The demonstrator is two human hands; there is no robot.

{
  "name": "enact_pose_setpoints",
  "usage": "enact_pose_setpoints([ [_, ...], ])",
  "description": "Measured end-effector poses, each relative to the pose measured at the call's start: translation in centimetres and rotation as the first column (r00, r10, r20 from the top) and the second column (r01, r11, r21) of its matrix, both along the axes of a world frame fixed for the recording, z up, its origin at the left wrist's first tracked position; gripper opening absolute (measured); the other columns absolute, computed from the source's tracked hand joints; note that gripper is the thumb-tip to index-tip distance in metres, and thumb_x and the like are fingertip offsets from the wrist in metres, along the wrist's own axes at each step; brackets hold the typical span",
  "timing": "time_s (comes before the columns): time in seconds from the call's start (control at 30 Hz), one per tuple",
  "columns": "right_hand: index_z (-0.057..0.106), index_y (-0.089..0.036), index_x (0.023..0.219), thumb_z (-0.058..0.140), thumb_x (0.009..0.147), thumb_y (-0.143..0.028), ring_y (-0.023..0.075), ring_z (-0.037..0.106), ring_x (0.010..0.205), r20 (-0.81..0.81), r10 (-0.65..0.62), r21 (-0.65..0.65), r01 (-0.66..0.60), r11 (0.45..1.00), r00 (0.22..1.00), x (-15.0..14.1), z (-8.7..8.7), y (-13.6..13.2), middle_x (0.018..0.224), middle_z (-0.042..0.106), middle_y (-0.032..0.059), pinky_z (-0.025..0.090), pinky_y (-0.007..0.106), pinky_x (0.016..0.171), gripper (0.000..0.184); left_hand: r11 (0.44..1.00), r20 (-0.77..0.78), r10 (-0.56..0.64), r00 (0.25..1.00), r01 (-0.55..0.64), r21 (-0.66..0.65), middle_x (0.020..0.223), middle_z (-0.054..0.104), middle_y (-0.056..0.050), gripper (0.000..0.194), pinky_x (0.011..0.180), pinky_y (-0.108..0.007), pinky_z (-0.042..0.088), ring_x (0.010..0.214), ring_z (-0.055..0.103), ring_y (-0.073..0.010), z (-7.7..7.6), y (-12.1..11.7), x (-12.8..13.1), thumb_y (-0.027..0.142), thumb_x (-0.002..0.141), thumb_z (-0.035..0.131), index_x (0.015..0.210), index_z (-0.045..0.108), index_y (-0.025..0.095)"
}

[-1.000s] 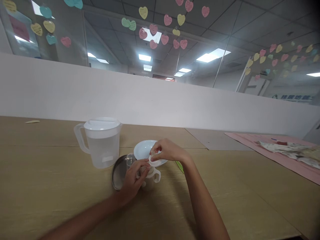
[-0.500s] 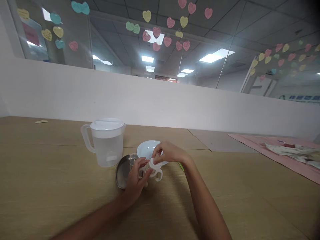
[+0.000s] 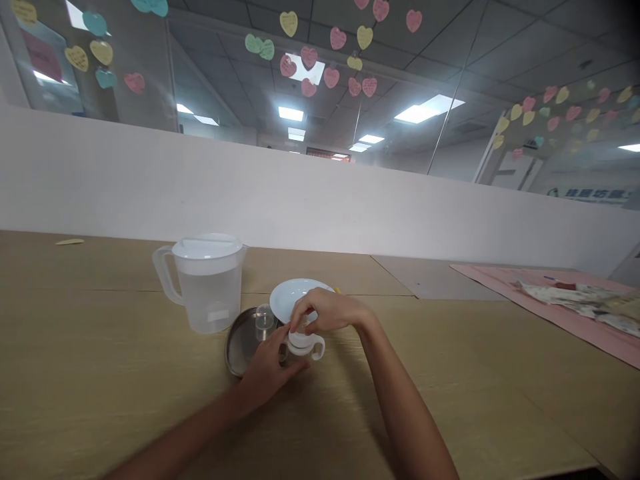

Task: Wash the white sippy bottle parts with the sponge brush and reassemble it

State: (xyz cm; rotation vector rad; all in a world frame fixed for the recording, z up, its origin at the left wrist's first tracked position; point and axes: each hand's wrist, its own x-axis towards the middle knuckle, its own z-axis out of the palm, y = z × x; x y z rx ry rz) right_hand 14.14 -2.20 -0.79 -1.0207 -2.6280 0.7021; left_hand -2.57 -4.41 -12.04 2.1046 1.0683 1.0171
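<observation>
A small baby bottle point(image 3: 301, 345) with a white collar and curved white side handles stands roughly upright near the middle of the table. My left hand point(image 3: 270, 365) is closed round its left side, thumb in front. From above, my right hand point(image 3: 325, 311) pinches the clear teat on top; the fingers partly hide it. Just left of the bottle, a clear cap point(image 3: 265, 321) is in or on the rim of a shallow metal tray point(image 3: 234, 360). Behind my hands lies a white plate point(image 3: 289, 293), partly covered by my right hand.
A lidded clear pitcher point(image 3: 213, 300) holding water stands at the left behind the tray. On the right, a pink cloth point(image 3: 505, 283) carries patterned fabric point(image 3: 560, 299). A white wall point(image 3: 300, 207) with glass above closes off the table's far side.
The bottle has gone from tilted to more upright, and my right hand has come over its top. My left fingers have shifted lower around it. The whole view has moved slightly.
</observation>
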Motion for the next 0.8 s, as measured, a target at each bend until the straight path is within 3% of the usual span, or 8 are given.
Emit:
enact_pose_setpoints([
  [0.1,0.07,-0.02,0.085,0.054,0.066,-0.005,0.0118,0.059,0.084,-0.053,0.097,-0.087,-0.101,0.991,0.994,0.6,0.0,0.5,0.088,0.067,-0.0006,0.044,0.02,0.071,0.029,1.0,0.008,-0.007,1.0,0.007,-0.006,0.113,0.058,-0.007,0.052,0.082,-0.037,0.044,0.099,0.055,-0.0253,0.3,0.1,-0.1,0.044,0.069,0.062,0.115,0.048,0.023],
  [0.23,0.069,-0.017,0.086,0.053,0.066,-0.005,0.0125,0.06,0.086,-0.091,0.094,-0.168,-0.109,0.98,0.991,0.8,-0.2,1.1,0.092,0.067,0.0016,0.045,0.02,0.072,0.028,0.999,0.039,-0.025,0.999,0.025,-0.021,0.11,0.06,-0.007,0.051,0.078,-0.035,0.046,0.095,0.056,-0.0248,0.2,0.3,0.0,0.041,0.067,0.064,0.112,0.051,0.022],
  [0.53,0.07,-0.017,0.082,0.047,0.059,0.004,0.0114,0.059,0.079,0.015,0.037,-0.029,-0.037,0.999,0.999,0.1,-0.3,0.6,0.083,0.068,0.0009,0.043,0.016,0.065,0.039,0.999,0.054,-0.015,0.998,0.017,-0.029,0.104,0.062,-0.005,0.053,0.073,-0.032,0.045,0.087,0.058,-0.0212,0.3,-0.1,0.3,0.041,0.069,0.063,0.116,0.049,0.021],
  [0.8,0.07,-0.016,0.076,0.033,0.048,0.004,0.0079,0.054,0.061,-0.017,0.067,-0.141,-0.069,0.988,0.998,0.4,-0.7,1.3,0.059,0.059,-0.0028,0.04,0.015,0.054,0.05,0.996,0.043,-0.053,0.998,0.056,-0.074,0.104,0.061,-0.005,0.052,0.07,-0.029,0.045,0.082,0.057,-0.0186,0.2,0.0,0.3,0.035,0.068,0.064,0.115,0.048,0.019],
])
